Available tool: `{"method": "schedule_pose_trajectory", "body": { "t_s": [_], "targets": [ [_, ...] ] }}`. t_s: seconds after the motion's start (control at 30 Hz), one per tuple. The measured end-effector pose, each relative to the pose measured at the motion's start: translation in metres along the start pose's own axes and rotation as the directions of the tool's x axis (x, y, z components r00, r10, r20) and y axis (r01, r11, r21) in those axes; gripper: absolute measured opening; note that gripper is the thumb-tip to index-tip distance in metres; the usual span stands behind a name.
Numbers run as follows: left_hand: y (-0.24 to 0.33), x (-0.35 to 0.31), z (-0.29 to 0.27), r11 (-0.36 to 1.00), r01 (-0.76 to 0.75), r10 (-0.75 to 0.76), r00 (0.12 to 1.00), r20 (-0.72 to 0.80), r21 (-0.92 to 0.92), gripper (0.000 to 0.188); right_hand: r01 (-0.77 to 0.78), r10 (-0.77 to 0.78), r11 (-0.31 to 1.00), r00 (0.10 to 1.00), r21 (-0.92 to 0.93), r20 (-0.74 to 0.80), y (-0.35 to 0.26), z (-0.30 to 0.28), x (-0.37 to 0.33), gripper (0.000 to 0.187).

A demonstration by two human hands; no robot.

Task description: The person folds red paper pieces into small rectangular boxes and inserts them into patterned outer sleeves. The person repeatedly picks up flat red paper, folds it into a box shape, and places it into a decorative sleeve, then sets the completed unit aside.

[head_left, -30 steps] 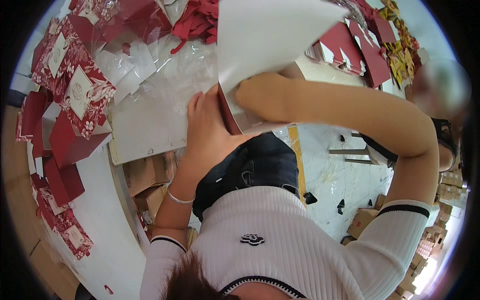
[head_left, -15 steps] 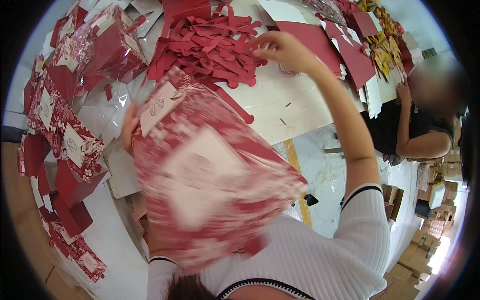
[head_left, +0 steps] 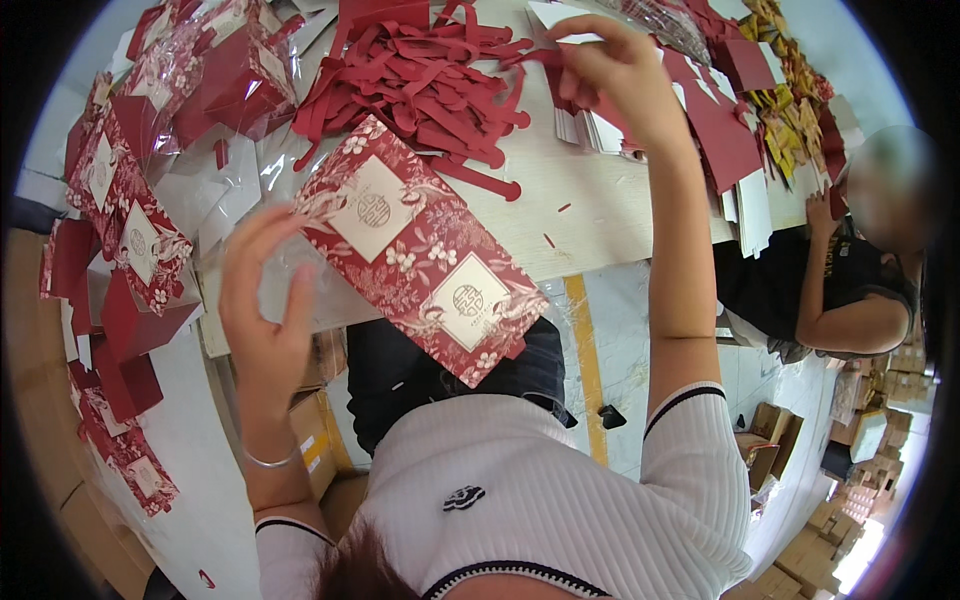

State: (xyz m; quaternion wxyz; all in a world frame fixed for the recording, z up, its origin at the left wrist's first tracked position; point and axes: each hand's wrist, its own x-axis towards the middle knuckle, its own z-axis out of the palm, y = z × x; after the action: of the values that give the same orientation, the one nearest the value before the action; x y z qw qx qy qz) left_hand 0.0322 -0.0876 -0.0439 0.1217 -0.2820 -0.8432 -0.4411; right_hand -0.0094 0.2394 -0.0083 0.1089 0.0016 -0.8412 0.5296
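Note:
A red floral carton (head_left: 420,250) with two cream square panels lies slantwise, its near end overhanging the table edge above my lap. My left hand (head_left: 268,300) is beside its left corner, thumb and fingers apart. The fingertips are at the carton's edge; whether they touch it I cannot tell. Beyond the carton is a tangled heap of red strap handles (head_left: 420,90) with rounded ends. At the right side of that heap my right hand (head_left: 615,75) is raised, its fingers closed on a red strap (head_left: 540,57) that reaches back toward the heap.
Clear-wrapped floral boxes (head_left: 235,90) and more red cartons (head_left: 140,320) crowd the left. Stacked red and white card sheets (head_left: 715,130) lie at the right, near gold-yellow pieces (head_left: 785,130). A co-worker (head_left: 850,260) sits at the far right. Cardboard boxes (head_left: 320,440) stand below the table.
The floral carton has swung away from my body and now lies flatter on the table edge. My left hand has come off its side. My right hand has closed on a strap and moved right.

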Motion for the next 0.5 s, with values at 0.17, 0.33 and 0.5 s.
{"method": "schedule_pose_trajectory", "body": {
  "t_s": [0.17, 0.33, 0.5],
  "targets": [
    [0.033, 0.001, 0.027, 0.963, -0.075, 0.138, 0.962, 0.236, -0.258, 0.027, 0.257, -0.372, 0.755, 0.925, 0.603, 0.072, -0.001, -0.008, -0.017, 0.035],
    [0.045, 0.003, 0.052, 0.423, 0.416, 0.016, 0.885, 0.465, -0.805, 0.060, 0.353, -0.570, 0.564, 0.820, 0.746, 0.043, -0.013, 0.025, -0.071, 0.032],
    [0.044, 0.015, 0.052, 0.595, -0.037, -0.032, 0.997, -0.069, -0.803, 0.051, 0.085, -0.307, 0.373, 0.951, 0.924, 0.037, -0.021, 0.061, -0.121, 0.025]
  ]
}}
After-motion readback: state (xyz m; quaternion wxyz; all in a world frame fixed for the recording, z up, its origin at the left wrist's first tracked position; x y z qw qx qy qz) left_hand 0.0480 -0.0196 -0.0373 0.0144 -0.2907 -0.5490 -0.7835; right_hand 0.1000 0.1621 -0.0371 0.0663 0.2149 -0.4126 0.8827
